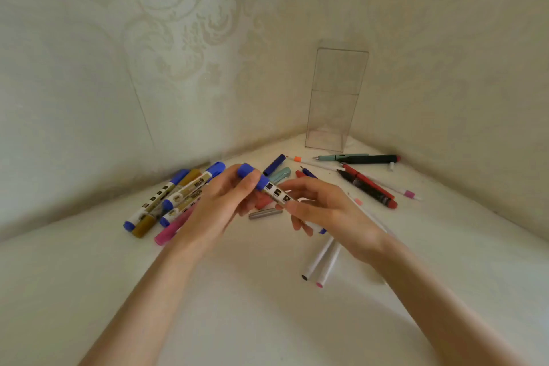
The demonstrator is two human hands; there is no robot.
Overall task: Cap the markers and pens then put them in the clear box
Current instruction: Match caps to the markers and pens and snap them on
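Both hands meet above the white worktop [267, 306], sharing one marker [277, 192]. The left hand [219, 205] curls its fingers and thumb round the blue cap [251, 175] at the marker's upper end. The right hand [326, 208] pinches the white barrel lower down between thumb and fingertips, and the blue tail end pokes out below its fingers. The marker is tilted, cap end up and to the left, held clear of the worktop. Whether the cap is pushed fully home cannot be told.

The clear box [335, 98] stands upright in the far corner where the two patterned walls meet, well apart from the hands.

To the left lies a heap of markers [172, 196] — blue-capped white ones, a gold marker [145, 221] and a pink marker [173, 227] whose far end is hidden behind the left hand. Beyond the hands lie a loose blue cap [274, 165] and a teal cap [280, 174] just beside it; a grey cap [264, 213] lies below the held marker. To the right are a red pen [371, 184], a black pen [371, 159] and a teal pen [341, 157] — and two white pens [320, 261] lie side by side near the right wrist.
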